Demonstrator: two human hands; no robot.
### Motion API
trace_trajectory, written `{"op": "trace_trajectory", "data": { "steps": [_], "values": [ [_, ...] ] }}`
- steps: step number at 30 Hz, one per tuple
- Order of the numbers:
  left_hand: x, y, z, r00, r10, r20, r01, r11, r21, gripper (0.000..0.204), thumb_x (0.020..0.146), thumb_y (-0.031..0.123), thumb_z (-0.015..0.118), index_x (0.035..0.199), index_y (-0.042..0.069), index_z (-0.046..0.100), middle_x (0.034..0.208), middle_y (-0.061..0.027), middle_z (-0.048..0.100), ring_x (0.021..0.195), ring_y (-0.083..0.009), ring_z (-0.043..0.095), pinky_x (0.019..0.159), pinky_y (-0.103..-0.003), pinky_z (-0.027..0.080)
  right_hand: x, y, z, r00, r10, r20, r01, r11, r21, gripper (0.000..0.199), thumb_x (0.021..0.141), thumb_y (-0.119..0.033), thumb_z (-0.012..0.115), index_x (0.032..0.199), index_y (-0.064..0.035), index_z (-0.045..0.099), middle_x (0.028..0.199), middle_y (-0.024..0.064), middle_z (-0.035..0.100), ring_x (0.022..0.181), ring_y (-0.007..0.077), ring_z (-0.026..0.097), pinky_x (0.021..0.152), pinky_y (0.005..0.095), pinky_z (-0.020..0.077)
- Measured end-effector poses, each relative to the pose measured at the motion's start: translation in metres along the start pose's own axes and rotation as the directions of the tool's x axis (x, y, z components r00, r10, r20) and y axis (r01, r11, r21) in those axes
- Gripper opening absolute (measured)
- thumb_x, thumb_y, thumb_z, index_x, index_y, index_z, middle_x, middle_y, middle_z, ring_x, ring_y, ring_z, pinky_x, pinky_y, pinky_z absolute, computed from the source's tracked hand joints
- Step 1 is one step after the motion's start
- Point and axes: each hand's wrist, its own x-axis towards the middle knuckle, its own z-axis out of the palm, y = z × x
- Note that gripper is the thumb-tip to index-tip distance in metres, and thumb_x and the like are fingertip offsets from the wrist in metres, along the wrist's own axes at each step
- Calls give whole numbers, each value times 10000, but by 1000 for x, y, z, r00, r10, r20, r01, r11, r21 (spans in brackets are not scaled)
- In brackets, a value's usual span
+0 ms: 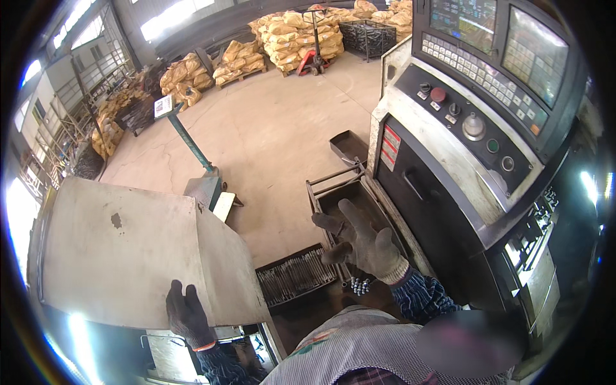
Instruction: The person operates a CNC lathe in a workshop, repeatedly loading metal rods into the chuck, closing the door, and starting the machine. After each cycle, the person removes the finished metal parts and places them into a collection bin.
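Observation:
My left hand, in a dark glove, is raised beside the lower edge of a pale grey machine cover. Its fingers point upward and hold nothing that I can see; whether they touch the cover I cannot tell. My right hand, in a grey-brown glove, has its fingers spread apart, with nothing in its grasp. It hovers over a dark metal trough with a frame around it. Below it lies a small cluster of shiny metal pieces. Left of those, a dark tray holds several thin metal rods in a row.
A machine control panel with screens, keys and knobs rises at the right, above a black door. A green platform scale stands ahead. Farther off are a red pallet jack, piled yellow sacks and a black wire crate.

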Motion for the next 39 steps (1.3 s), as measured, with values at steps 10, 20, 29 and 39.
{"op": "trace_trajectory", "data": {
  "steps": [10,20,29,39],
  "values": [
    [-38,72,-22,873,268,407,213,542,-813,383,917,127,755,1267,20,642,1194,-113,667,1015,-246,674,873,-349,561,-42,9,104,985,-57,166,92,973,-213,975,886,-836,358,1649,-324,30,1678,199,217,1409,260,424,865,327,600],
    [-72,167,-70,663,674,326,112,342,-933,316,887,293,715,1100,60,697,1031,-164,694,953,-385,685,811,-435,563,-138,-5,159,999,-13,30,32,609,-792,1005,1006,-547,565,1638,-52,-39,1704,216,106,1552,277,219,1150,423,383],
    [-88,209,-101,527,847,-76,-364,143,-920,206,820,234,775,955,89,719,877,-116,698,735,-325,695,617,-415,564,-192,-52,184,985,-9,-172,-66,905,-421,977,995,-639,494,1648,-115,-10,1667,219,225,1355,246,507,824,303,568],
    [-138,348,-99,434,859,-272,-486,-32,-874,240,790,223,786,978,86,729,901,-123,700,793,-339,702,657,-433,579,-283,-115,117,953,-159,-257,171,985,24,1012,924,-815,381,1654,-246,-27,1646,220,294,592,117,531,591,271,526]
  ]
}}
